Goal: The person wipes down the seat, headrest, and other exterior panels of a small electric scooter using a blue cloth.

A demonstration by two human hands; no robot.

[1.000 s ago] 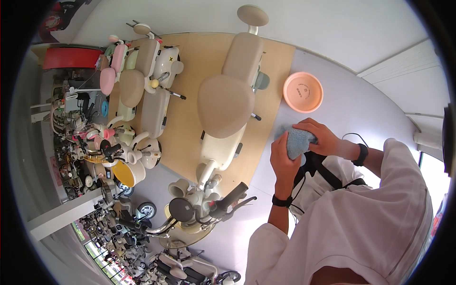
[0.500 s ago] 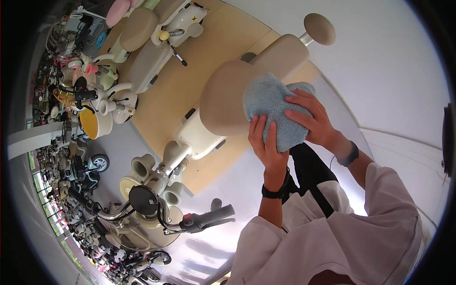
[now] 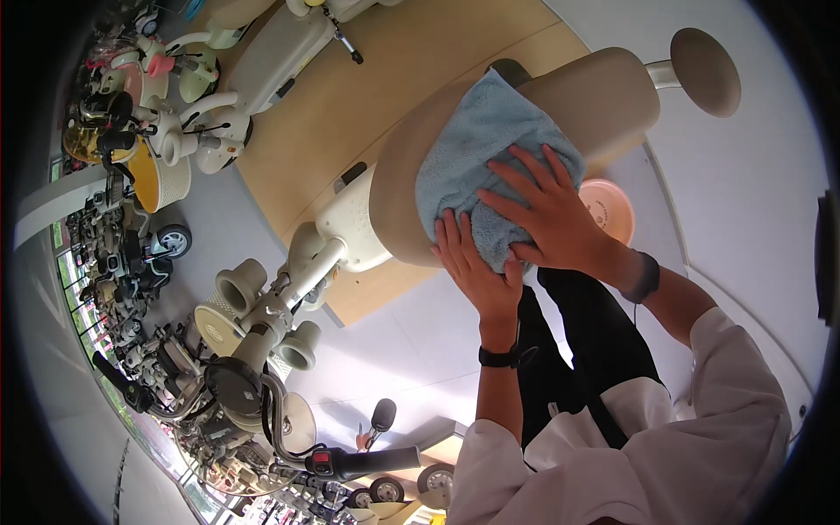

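Blue terry cloth (image 3: 477, 166) spread flat over beige padded scooter seat (image 3: 525, 131), pressed down by both hands. Left hand (image 3: 472, 267) at cloth's lower edge, fingers (image 3: 448, 236) close together and flat on it, gripping nothing. Right hand (image 3: 547, 214) beside and partly over the left, fingers (image 3: 525, 175) fanned wide across the fabric. Black watch bands on both wrists. Cream scooter body (image 3: 350, 223) on tan wooden platform (image 3: 367, 96); orange basin (image 3: 608, 206) just behind right hand; black handlebar (image 3: 367, 459) below.

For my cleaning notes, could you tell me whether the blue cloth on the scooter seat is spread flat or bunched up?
Mostly spread: the blue cloth lies across the beige seat, pressed under the right hand and left hand.
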